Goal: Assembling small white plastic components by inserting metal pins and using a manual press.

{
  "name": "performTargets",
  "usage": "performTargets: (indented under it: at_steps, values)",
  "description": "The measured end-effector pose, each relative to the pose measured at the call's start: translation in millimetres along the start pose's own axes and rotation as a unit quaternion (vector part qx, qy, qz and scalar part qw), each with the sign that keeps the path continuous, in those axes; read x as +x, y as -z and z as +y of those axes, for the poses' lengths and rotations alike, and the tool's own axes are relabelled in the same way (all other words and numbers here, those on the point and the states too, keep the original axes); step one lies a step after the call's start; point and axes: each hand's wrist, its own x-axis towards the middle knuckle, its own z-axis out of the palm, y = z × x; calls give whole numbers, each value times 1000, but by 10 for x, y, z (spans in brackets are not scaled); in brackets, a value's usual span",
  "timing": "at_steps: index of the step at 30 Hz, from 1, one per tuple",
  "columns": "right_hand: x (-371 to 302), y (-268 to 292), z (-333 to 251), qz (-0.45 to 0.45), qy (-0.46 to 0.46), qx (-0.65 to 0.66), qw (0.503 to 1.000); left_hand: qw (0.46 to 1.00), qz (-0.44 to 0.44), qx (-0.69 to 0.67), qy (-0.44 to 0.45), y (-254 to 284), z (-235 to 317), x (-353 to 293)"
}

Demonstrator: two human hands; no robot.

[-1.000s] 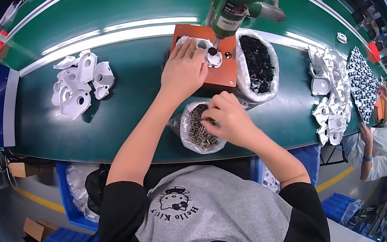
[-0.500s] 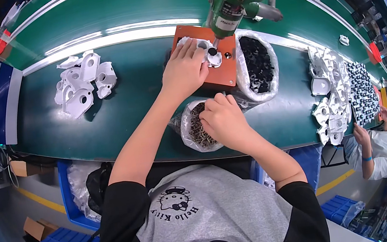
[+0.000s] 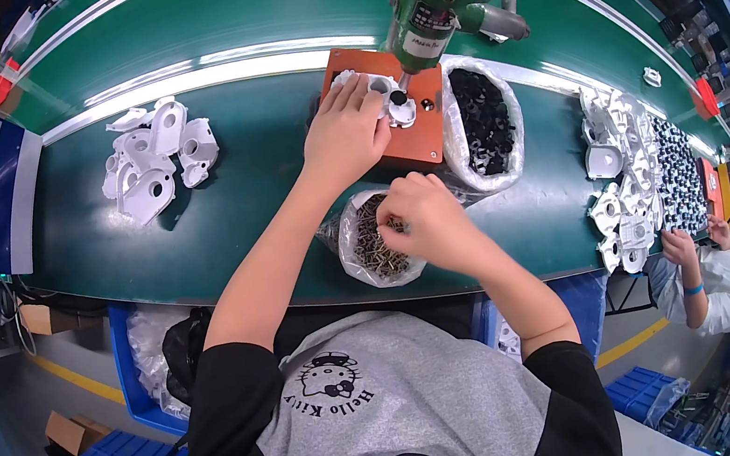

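Note:
My left hand lies over a white plastic housing, holding it against an orange fixture block. A round black piece sits on the housing, close below the tip of a green driver machine. Just above an open plastic bag of screws, my right hand has its thumb and fingers pinched together. Whatever is between those fingertips is too small to make out.
Behind my right hand stands a bag of black plastic parts. Loose white housings lie at the left. More white housings and rows of black parts cover the right end, where another person's hands work.
My right hand has turned and drawn back slightly from the screws, showing more of its thumb and pinched fingertips. My left hand stays on the housing.

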Motion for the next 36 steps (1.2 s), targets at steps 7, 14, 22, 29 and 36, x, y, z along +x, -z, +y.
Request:
performTargets:
  at_steps: [7, 14, 22, 29, 36]
  values:
    - [275, 294, 529, 136, -127, 186, 965, 1000, 3, -4, 5, 21, 0, 5]
    - [589, 178, 891, 174, -207, 217, 938, 1000, -4, -6, 5, 11, -7, 2]
    - [691, 180, 932, 160, -226, 238, 931, 1000, -11, 0, 4, 28, -6, 0]
    - [719, 268, 1014, 100, -244, 240, 934, 1000, -8, 2, 4, 24, -6, 2]
    - [745, 262, 1118, 66, -240, 236, 939, 1000, -11, 2, 5, 34, 2, 14]
